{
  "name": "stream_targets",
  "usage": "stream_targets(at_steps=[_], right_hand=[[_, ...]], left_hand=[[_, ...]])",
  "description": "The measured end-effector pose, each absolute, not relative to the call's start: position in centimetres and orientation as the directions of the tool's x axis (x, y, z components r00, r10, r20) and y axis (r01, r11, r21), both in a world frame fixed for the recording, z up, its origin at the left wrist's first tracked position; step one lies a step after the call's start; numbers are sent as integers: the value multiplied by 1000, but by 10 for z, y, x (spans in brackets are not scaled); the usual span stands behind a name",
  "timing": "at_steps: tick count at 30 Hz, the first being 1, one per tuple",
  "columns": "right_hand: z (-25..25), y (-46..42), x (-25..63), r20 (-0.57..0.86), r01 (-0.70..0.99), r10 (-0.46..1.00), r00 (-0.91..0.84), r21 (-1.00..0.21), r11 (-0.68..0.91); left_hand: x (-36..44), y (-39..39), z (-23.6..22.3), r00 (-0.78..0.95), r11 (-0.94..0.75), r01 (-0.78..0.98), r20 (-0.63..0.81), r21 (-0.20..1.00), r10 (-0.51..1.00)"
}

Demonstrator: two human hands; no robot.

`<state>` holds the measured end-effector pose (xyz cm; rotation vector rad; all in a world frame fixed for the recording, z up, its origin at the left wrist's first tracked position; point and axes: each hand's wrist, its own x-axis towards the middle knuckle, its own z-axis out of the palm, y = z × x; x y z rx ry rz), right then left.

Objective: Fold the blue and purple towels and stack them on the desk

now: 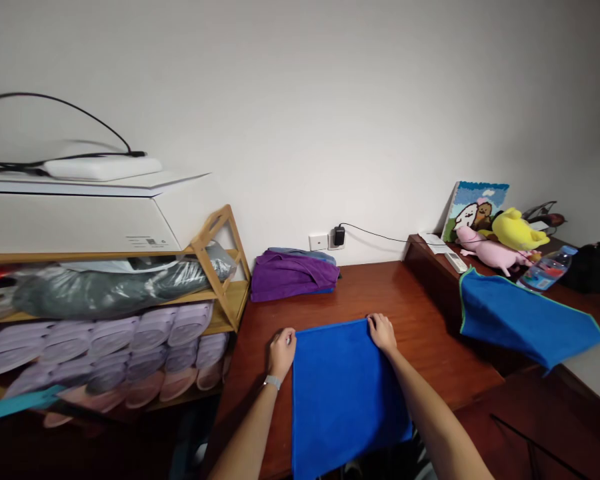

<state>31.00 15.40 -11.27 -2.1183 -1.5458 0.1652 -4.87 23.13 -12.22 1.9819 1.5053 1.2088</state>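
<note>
a: and here's the blue cloth (347, 400), laid over the brown tabletop (370, 287), its near end reaching past the front edge!
b: what about the grip?
a: narrow on both sides! left hand (283, 353) pinching one far corner, right hand (381, 332) on the other. looks like the straightening step to me.
b: and the next move?
a: calls for level corners and even tension, i'd say, well short of the purple cloth (295, 275) by the wall (380, 133).
</note>
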Motion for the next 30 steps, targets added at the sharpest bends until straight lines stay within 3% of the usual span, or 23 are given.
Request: stream_targets(at_steps=[15, 30], right_hand=[[-123, 166, 325, 183, 793, 916, 356, -579, -192], [-116, 162, 318, 189, 817, 912, 364, -535, -215]], left_hand=[[-50, 243, -135, 50, -316, 644, 374, 697, 926], [-47, 239, -132, 18, -273, 583, 324, 765, 946]])
